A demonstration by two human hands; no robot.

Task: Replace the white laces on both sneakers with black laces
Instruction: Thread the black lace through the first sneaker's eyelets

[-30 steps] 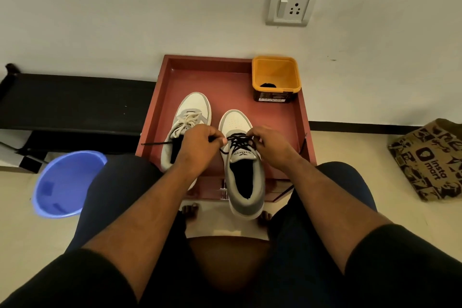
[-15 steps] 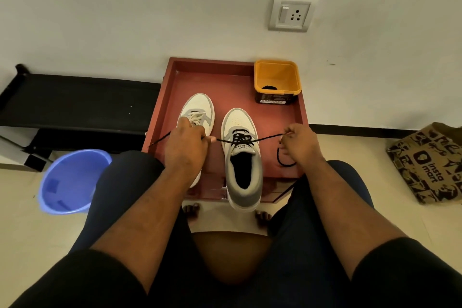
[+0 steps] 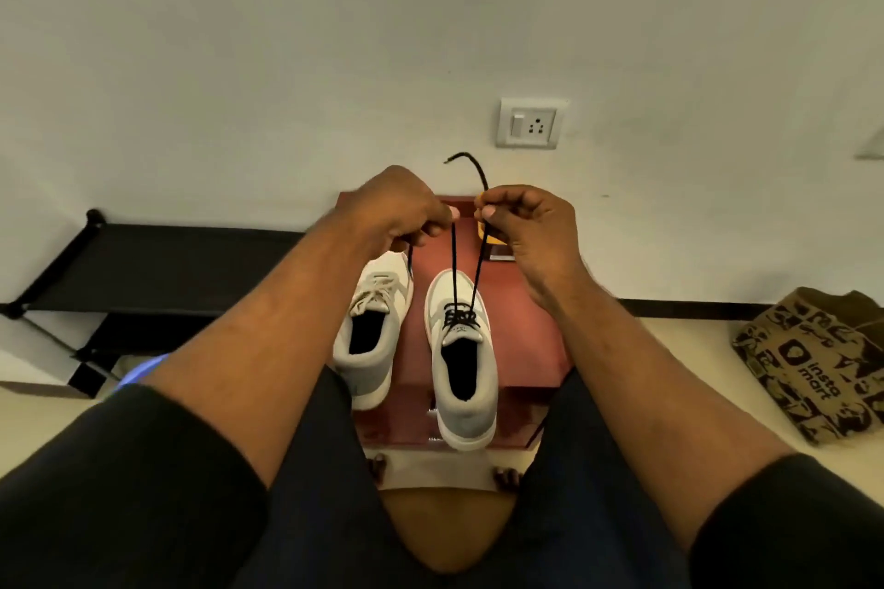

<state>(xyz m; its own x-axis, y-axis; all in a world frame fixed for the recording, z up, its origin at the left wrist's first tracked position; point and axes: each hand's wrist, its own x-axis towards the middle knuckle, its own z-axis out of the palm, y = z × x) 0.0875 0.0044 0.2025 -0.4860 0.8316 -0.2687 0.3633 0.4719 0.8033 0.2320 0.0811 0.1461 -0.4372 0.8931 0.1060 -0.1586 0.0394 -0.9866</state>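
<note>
Reddish-brown, the tray (image 3: 514, 349) sat on the floor against the wall and held both sneakers side by side, toes toward the wall. Our left sneaker (image 3: 370, 335) carried its white lace (image 3: 370, 299); the right sneaker (image 3: 461, 359) had the black lace (image 3: 461, 316) threaded through its eyelets, heel jutting over the near rim. At the tray's far right corner an orange tub (image 3: 483, 232) showed only as a sliver behind our right hand (image 3: 531, 225), so we could not tell its contents.

We held both hands raised above the sneakers, close together. Our left hand (image 3: 397, 210) pinched one end of the black lace between curled fingers; the right pinched the other, its tip curling up past the knuckles. Both strands ran taut down to the right sneaker.

Left of the tray stood a black rack (image 3: 158, 263), with a blue basin (image 3: 143, 373) peeking from behind our left arm. A printed paper bag (image 3: 808, 363) lay on the floor at right. On the white wall was a switch socket (image 3: 528, 124).
</note>
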